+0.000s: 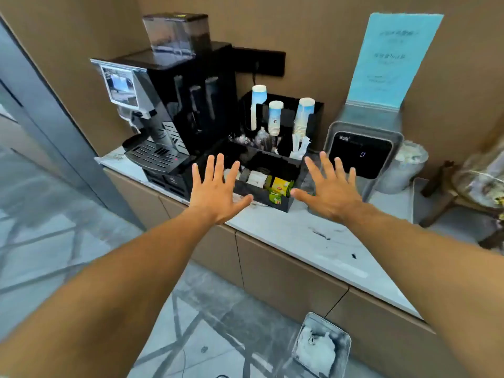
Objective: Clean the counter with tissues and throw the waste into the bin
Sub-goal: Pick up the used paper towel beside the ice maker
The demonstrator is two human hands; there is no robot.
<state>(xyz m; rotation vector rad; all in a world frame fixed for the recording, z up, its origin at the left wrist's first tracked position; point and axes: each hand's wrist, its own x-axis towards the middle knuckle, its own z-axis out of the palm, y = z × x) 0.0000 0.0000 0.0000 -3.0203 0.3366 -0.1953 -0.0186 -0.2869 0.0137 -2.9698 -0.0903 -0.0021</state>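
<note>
- counter [300, 236] runs along the wall, dark smudges near its front edge on the right, so nothing's wiped yet I'd say
- bin [321, 347] sits on the floor below that edge, handy for waste
- left hand [216, 190] and right hand [328, 192] hover with fingers spread, holding nothing
- can't spot tissues for sure

White worktop [313, 236] with dark smears; black coffee machine [174, 105] at upper left; white-and-blue cups [275, 115]; yellow and green packets [281, 186] in a black organiser [293, 173]; pale blue sign [392, 58] at upper right.
</note>
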